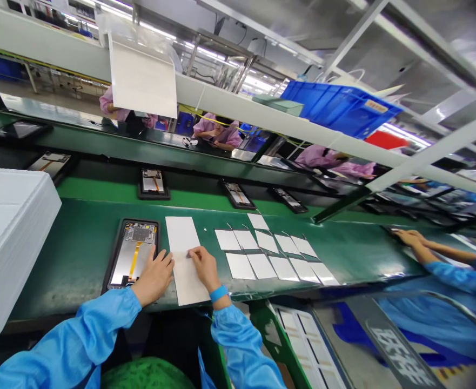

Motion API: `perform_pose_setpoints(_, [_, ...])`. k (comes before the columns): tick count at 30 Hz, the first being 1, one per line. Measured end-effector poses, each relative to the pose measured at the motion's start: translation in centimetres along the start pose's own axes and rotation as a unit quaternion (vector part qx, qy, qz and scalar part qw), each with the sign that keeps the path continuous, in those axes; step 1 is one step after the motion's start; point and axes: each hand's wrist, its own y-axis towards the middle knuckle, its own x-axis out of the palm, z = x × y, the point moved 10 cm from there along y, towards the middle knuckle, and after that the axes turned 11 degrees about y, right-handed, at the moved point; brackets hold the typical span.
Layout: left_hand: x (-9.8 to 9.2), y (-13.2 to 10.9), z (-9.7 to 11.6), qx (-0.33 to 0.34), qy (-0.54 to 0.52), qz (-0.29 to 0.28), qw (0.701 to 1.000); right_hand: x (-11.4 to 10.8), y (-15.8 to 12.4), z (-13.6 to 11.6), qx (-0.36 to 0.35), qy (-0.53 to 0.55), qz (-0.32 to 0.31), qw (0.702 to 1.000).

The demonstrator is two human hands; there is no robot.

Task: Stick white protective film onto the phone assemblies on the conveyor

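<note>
My left hand lies with fingers stretched and apart, between an opened tablet and a long white sheet. Its fingertips reach the sheet's left edge. The tablet sits in a black frame, with a circuit board and an orange ribbon cable showing. Over the sheet, my right hand is closed in a pinch, thumb and index finger together. A small greyish patch shows at those fingertips, too small to name. To the right, several white flat rectangular pieces lie in rows, some with short thin leads at their top edges.
Behind the green bench, several framed devices rest on a green line. A white stack stands at the left. A co-worker's hands are at the far right. Below is a green bin; a blue crate sits overhead.
</note>
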Motion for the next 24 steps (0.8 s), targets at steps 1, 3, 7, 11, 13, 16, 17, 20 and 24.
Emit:
perform_pose_setpoints(1, [-0.3,0.0,0.0,-0.001,-0.004,0.000,1.000,-0.5,0.2,0.0,0.006,0.011,0.002,1.000])
perform_pose_setpoints(3, [-1.3,-0.6,-0.2,-0.002,-0.013,0.008,1.000,-1.2,0.4,-0.7,0.019,0.067,0.006,0.998])
perform_pose_setpoints(7, [-4.5,-5.8,-3.2,-0.033,-0.007,0.062,0.998,-0.7,0.0,-4.8,0.032,0.201,-0.023,0.979])
perform_pose_setpoints(11, [-5.7,-13.8,-8.1,-0.130,-0.002,0.107,0.986,3.8,-0.1,-10.2,-0.018,0.193,-0.105,0.975])
perform_pose_setpoints(13, [-4.9,-16.4,-8.9,-0.151,-0.014,0.095,0.984,7.3,0.3,-11.9,-0.049,0.168,-0.150,0.973])
perform_pose_setpoints(16, [-3.7,-17.7,-8.0,-0.145,-0.022,0.072,0.987,12.5,1.4,-12.5,-0.076,0.119,-0.192,0.971])
perform_pose_setpoints(17, [-3.6,-17.7,-7.5,-0.142,-0.020,0.068,0.987,13.9,1.9,-12.3,-0.080,0.096,-0.199,0.972])
perform_pose_setpoints(20, [-4.1,-17.1,-6.7,-0.141,-0.013,0.066,0.988,17.0,3.2,-11.5,-0.086,0.039,-0.217,0.972])
perform_pose_setpoints(24, [-5.9,-15.7,-8.1,-0.157,-0.018,0.094,0.983,18.6,4.1,-10.7,-0.086,0.009,-0.236,0.968])
